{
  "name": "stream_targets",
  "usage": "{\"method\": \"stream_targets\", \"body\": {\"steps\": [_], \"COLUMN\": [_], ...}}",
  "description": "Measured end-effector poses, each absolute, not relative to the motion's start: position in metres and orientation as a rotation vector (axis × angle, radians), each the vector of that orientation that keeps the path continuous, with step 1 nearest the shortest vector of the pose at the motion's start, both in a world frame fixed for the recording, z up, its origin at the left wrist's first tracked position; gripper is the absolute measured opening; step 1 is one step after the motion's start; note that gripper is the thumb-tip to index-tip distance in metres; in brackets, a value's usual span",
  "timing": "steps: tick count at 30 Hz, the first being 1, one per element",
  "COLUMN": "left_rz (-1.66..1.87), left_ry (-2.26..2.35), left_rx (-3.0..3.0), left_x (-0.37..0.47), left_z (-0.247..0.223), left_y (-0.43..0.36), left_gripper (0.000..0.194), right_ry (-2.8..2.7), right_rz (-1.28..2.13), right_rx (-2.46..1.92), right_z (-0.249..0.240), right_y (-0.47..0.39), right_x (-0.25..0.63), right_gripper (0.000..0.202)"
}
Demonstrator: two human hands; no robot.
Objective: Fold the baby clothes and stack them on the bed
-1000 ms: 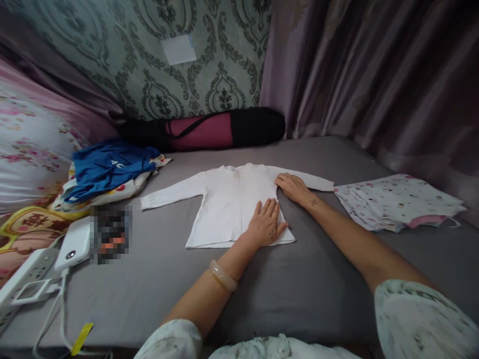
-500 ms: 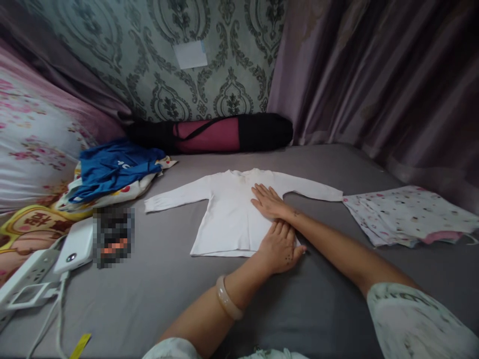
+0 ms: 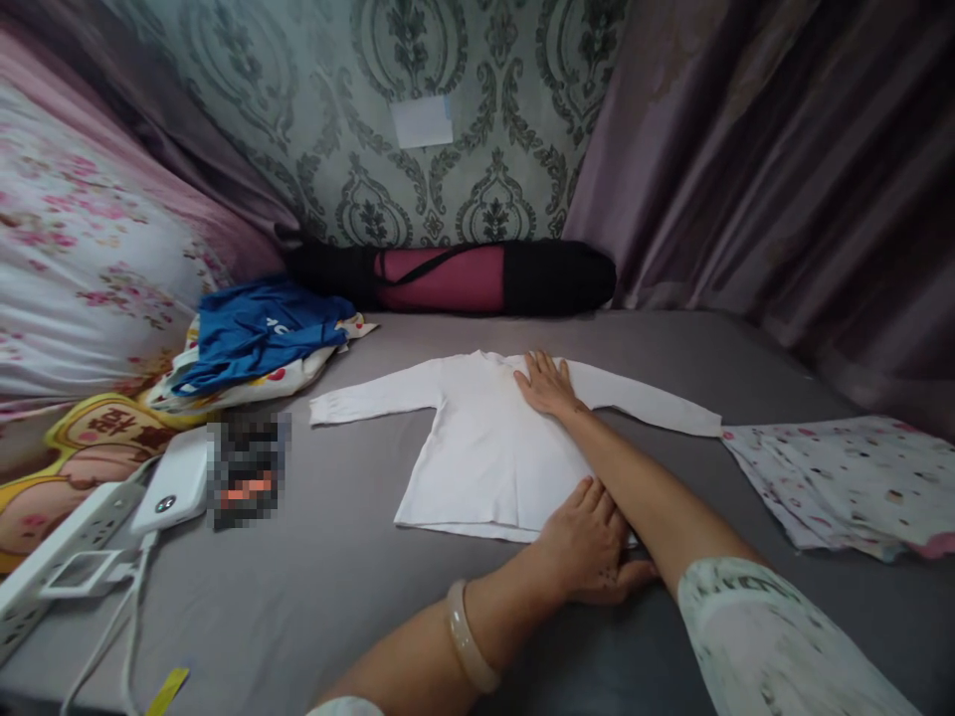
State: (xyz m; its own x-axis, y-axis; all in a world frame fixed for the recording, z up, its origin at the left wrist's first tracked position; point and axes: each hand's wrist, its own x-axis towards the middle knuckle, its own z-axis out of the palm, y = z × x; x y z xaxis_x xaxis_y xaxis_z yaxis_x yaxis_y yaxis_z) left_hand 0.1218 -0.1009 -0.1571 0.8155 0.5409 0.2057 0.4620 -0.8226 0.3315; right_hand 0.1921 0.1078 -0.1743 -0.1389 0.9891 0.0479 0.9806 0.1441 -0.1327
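Note:
A white long-sleeved shirt (image 3: 484,447) lies spread flat on the grey bed sheet (image 3: 328,597), its collar away from me and both sleeves stretched out sideways. My right hand (image 3: 547,384) rests palm down near the collar and the right shoulder, fingers spread. Closer to me, my left hand (image 3: 593,542) lies flat over the lower right corner, hiding part of the hem; its thumb points right. A pale bangle (image 3: 470,636) circles my left wrist. The right forearm crosses above the left fingertips and covers the shirt's right side.
Folded patterned cloth (image 3: 843,477) touches the right cuff. On the left are a blue garment (image 3: 269,333), a white power bank (image 3: 173,482), a power strip (image 3: 71,557) with cables and a blurred patch. Behind lies a black and dark-pink long bag (image 3: 448,278) against the wall.
My right hand has slid up the shirt toward the collar and shoulder. The left hand has moved down and right toward the hem corner. The view has shifted slightly.

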Motion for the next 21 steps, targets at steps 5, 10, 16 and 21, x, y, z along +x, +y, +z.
{"method": "stream_targets", "body": {"steps": [5, 10, 16, 21], "left_rz": [0.445, 0.444, 0.355, 0.240], "left_ry": [0.634, 1.064, 1.932, 1.981], "left_rx": [2.590, 2.561, 2.317, 2.173], "left_x": [0.106, 0.055, 0.011, 0.008], "left_z": [-0.141, -0.137, -0.155, -0.164], "left_y": [-0.091, -0.078, -0.063, -0.060], "left_gripper": [0.061, 0.042, 0.064, 0.085], "right_ry": [-2.307, -2.273, -2.475, -2.618], "right_rz": [0.144, 0.174, 0.156, 0.333], "right_rx": [-1.990, -2.045, -1.657, -1.518], "right_z": [-0.175, -0.169, -0.164, -0.168], "right_y": [0.109, 0.111, 0.090, 0.090], "right_x": [0.196, 0.188, 0.125, 0.083], "right_gripper": [0.068, 0.065, 0.060, 0.065]}}
